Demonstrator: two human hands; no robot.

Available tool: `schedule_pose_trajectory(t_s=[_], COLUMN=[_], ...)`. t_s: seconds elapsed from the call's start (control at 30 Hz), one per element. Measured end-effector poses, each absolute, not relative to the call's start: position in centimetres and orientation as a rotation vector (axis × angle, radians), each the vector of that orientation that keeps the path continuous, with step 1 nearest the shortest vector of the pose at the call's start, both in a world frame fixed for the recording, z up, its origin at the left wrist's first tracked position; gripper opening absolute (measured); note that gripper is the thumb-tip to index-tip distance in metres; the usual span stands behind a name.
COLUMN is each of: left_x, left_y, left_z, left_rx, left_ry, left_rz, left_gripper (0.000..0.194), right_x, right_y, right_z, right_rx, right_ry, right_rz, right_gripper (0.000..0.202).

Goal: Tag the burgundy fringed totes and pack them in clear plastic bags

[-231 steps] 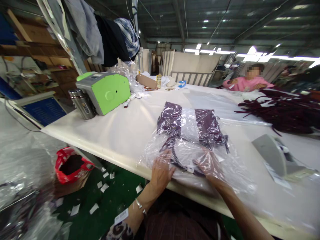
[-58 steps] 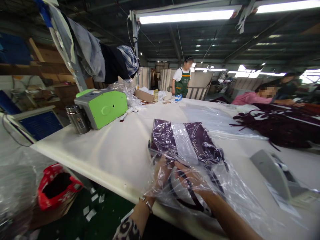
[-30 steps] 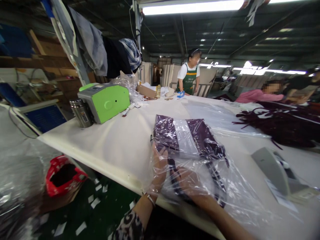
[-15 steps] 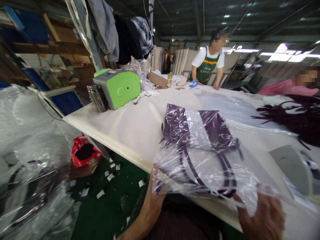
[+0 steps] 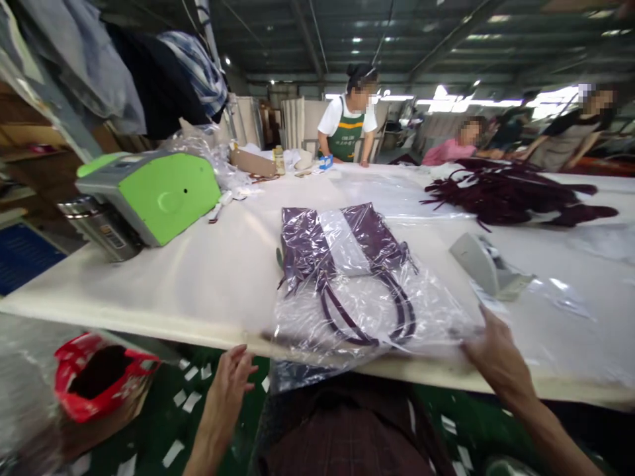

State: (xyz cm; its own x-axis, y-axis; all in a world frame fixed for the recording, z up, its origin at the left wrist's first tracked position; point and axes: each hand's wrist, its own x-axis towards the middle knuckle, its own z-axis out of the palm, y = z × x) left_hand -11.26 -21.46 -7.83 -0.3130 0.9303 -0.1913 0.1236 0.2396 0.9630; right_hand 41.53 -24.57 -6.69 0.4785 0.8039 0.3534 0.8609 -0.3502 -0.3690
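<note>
A dark purple handbag (image 5: 302, 244) lies on the table inside a clear plastic bag (image 5: 436, 297). A white band (image 5: 344, 241) crosses the handbag's body, and its two looped handles (image 5: 409, 311) point toward me. The plastic bag's loose end hangs over the near table edge. At its right corner, my right hand (image 5: 499, 354) is closed on the plastic, somewhat blurred. My left hand (image 5: 233, 370) is off the plastic bag, in front of the table edge to its left, with fingers apart and nothing held.
A green and grey machine (image 5: 173, 192) and a steel flask (image 5: 104, 228) stand at left. A tape dispenser (image 5: 479, 261) sits at right, before a heap of dark red straps (image 5: 516, 192). A red bag (image 5: 89, 396) is on the floor. Several people are across the table.
My left hand has let go of the plastic bag's left edge and moved left. My right hand has moved up to the bag's right corner. The view has turned right.
</note>
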Motion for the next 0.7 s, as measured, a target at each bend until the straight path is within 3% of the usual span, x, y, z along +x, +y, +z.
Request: schedule_pose_trajectory(t_s=[0.3,0.43,0.57,0.7], left_x=[-6.4,-7.6,-9.7,-11.0], left_y=[-18.7,-18.5,-17.8,-18.0], left_z=[-7.4,-7.2,-6.2,-6.8], left_rx=[1.06,1.174,1.071,1.019], left_ry=[1.548,1.553,1.598,1.636], left_rz=[1.07,1.118,1.182,1.201], left_gripper=[0.059,0.049,0.052,0.055], right_x=[43.5,43.3,42.9,43.3], right_y=[-23.3,-25.3,-28.4,-31.2], right_z=[-4.3,-3.8,-5.1,-8.1], right_rx=[-2.189,-2.184,-2.167,-2.135], right_ry=[-1.077,-1.039,-1.176,-1.111], right_rz=[0.124,0.051,-0.063,0.055], right_gripper=[0.057,0.047,0.043,0.04])
